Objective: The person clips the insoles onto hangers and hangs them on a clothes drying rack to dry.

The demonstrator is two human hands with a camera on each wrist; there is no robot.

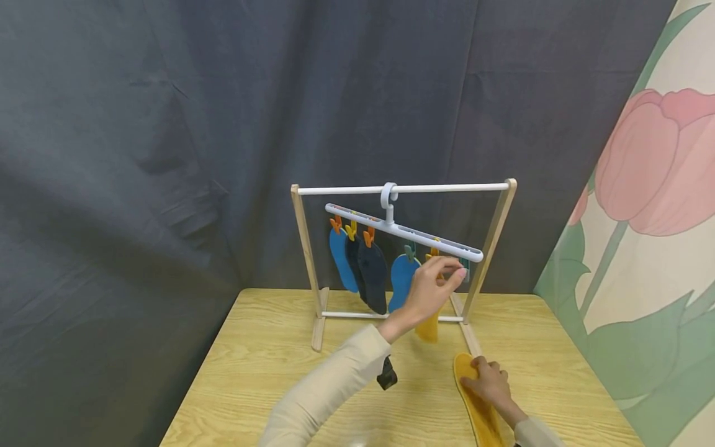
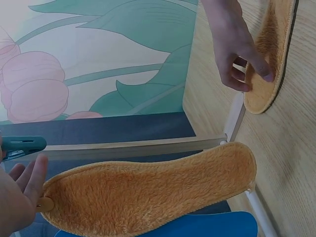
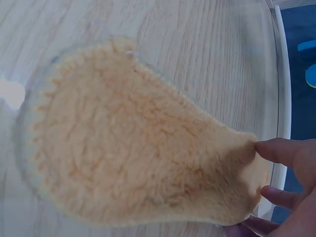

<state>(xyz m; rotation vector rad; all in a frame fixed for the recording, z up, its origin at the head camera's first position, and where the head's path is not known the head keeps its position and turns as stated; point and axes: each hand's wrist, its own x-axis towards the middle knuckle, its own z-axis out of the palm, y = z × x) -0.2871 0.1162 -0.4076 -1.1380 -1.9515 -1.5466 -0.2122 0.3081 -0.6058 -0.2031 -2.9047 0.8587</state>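
Note:
A pale blue clip hanger (image 1: 410,233) hangs from a wooden rack by its hook. My left hand (image 1: 432,287) is at its right end, thumb and forefinger pinching a green clothespin (image 2: 23,144). Beside that hand hangs a fuzzy yellow insole (image 2: 148,190) from a yellow clothespin (image 2: 45,204). Low on the right, my right hand (image 1: 490,382) grips one end of a second fuzzy yellow insole (image 3: 128,143) lying along the tabletop. The thumb presses its fleecy face, with fingers at the edge. Part of the left hand is cut off in the left wrist view.
Blue insoles (image 1: 402,279) and dark insoles (image 1: 372,276) hang farther left on orange, yellow and green clothespins. The rack's wooden post (image 1: 491,242) stands right of the left hand. A dark curtain (image 1: 223,124) backs the wooden table (image 1: 268,372); a tulip-painted wall (image 1: 642,248) borders the right.

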